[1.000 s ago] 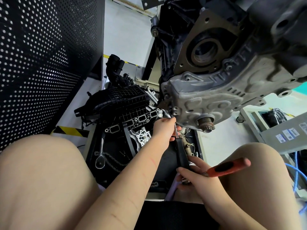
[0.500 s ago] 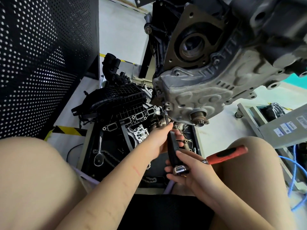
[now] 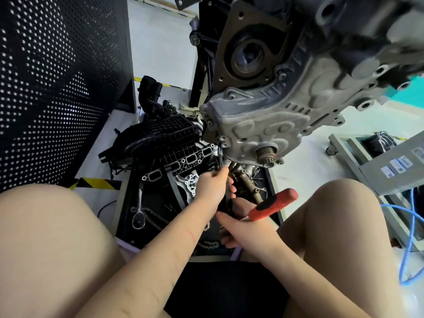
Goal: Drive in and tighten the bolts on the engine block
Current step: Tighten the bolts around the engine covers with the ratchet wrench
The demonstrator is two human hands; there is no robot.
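The engine block point(image 3: 275, 125) hangs above me, its grey cast cover facing down. A thin extension bar with a socket point(image 3: 220, 157) reaches up to a bolt at the cover's lower left corner. My left hand point(image 3: 213, 187) is closed around the bar's black shaft just below the engine. My right hand point(image 3: 243, 226) grips the lower end of the tool, and the red and black ratchet handle point(image 3: 273, 204) sticks out to the right from it. The bolt itself is hidden by the socket.
A black tray point(image 3: 125, 203) on the floor holds a black intake manifold point(image 3: 160, 138), a loose ratchet point(image 3: 138, 216), a chain and metal parts. A perforated black panel point(image 3: 57, 83) stands at left. A grey cart point(image 3: 390, 171) and a blue cable point(image 3: 410, 237) lie at right. My knees flank the tray.
My left hand slid down from the engine's corner along the bar, uncovering the socket end. The right hand and red handle rose and came closer to the left hand.
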